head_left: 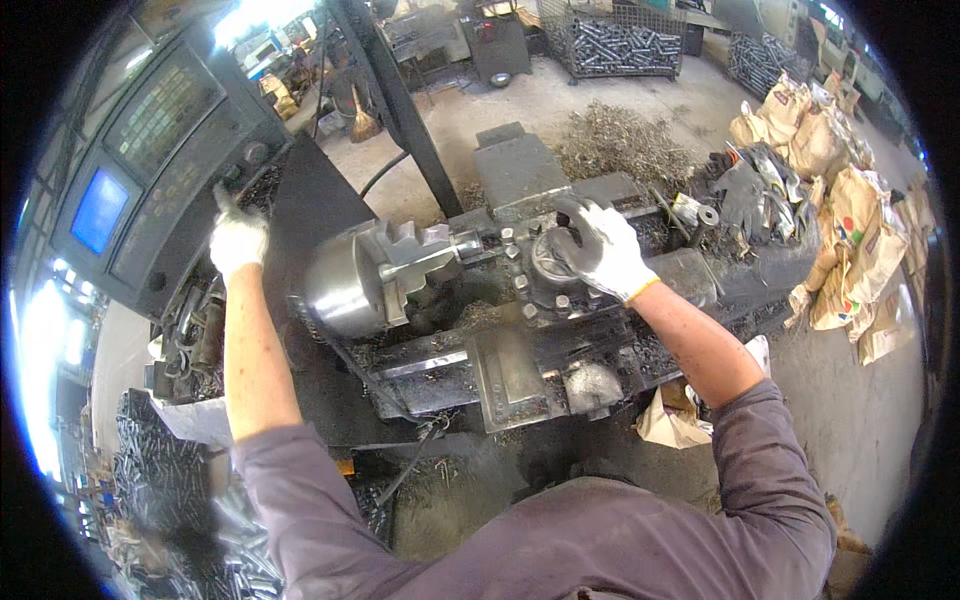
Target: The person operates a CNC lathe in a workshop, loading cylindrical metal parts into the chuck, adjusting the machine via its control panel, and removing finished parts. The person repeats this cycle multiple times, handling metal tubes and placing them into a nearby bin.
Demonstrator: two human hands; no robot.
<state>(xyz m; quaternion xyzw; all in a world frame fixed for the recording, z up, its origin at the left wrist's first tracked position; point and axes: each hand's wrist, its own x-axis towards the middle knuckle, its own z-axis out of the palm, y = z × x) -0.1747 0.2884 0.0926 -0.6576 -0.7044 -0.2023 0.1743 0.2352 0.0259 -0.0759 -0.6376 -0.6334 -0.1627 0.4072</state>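
Note:
My left hand [238, 235], in a white glove with dark fingers, is raised to the lathe's control panel [180, 150]. One finger is stretched out near a dark knob [229, 173]; contact cannot be made out. My right hand [608, 248], gloved alike, rests on the round top of the tool post [548, 272], its dark fingers curled over the edge. Bolts ring the tool post. Between my hands sits a shiny lathe chuck [345, 282] with stepped jaws [420, 265]. A short metal cylinder [466, 245] lies between the jaws and the tool post.
A blue screen [100, 210] glows at the panel's left. Gloves and tools [750, 200] are heaped on the lathe's right end, near paper sacks [850, 240]. Metal shavings [625, 145] are piled behind. Wire bins [625, 48] of metal parts stand farther back. More parts [160, 470] lie lower left.

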